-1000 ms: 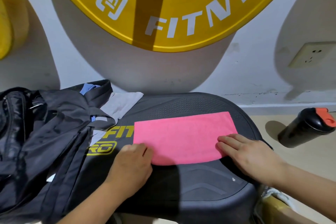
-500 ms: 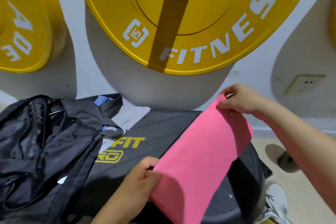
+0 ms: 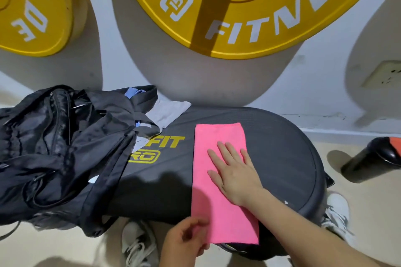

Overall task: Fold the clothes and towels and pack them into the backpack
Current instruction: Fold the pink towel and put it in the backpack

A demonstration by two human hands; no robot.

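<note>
A pink towel (image 3: pixel 213 206) lies folded into a long narrow strip on the black step platform (image 3: pixel 282 158), running from far to near, its near end hanging over the front edge. My right hand (image 3: pixel 233 171) rests flat on its middle, fingers straight. My left hand (image 3: pixel 184 240) pinches the towel's near left corner. The black backpack (image 3: pixel 50 149) slumps open at the left. A grey garment (image 3: pixel 168 110) and a bit of blue cloth (image 3: pixel 132 92) stick out from under it.
A black shaker bottle (image 3: pixel 373 158) with a red lid lies on the floor at the right. Yellow weight plates (image 3: pixel 249 6) hang on the white wall behind. White sneakers (image 3: pixel 135 245) stand below the platform's front edge.
The towel was lifted off the platform by both hands, turned, and laid down as a narrow lengthwise strip. My right hand came down flat on it; my left moved to its near corner.
</note>
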